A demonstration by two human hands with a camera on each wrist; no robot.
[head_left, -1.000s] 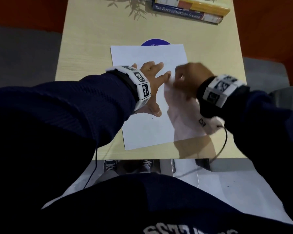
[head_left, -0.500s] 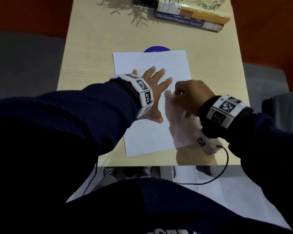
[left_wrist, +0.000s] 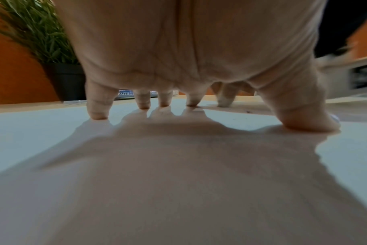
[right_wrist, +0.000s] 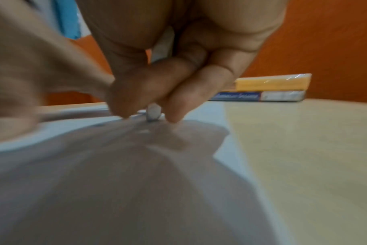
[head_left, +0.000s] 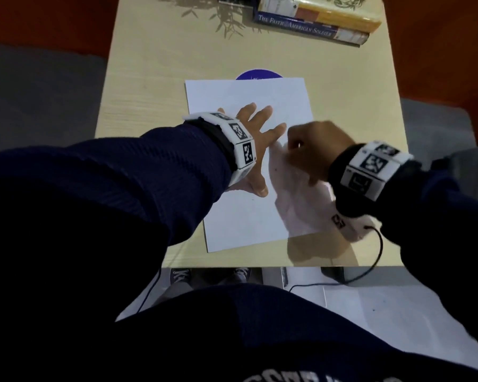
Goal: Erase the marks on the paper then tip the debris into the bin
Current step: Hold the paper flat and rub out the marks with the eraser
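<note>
A white sheet of paper [head_left: 249, 100] lies on the light wooden table [head_left: 149, 78]. My left hand [head_left: 255, 139] presses flat on the sheet with spread, straight fingers [left_wrist: 97, 106], holding it still. My right hand [head_left: 312, 147] is just to its right, fingers curled around a small white eraser [right_wrist: 153, 114] whose tip touches the paper [right_wrist: 207, 119]. Small dark specks of debris [head_left: 276, 169] lie on the sheet near the hands. No bin is in view.
Two stacked books [head_left: 315, 20] lie at the table's far right. A purple disc [head_left: 258, 74] peeks out from under the paper's far edge. A potted plant [left_wrist: 38, 41] stands at the far left. A black cable [head_left: 370, 266] hangs off the near edge.
My right hand has rubbed the eraser along the paper's right side, first toward me and then back close to the left fingertips. The left hand stays pressed flat.
</note>
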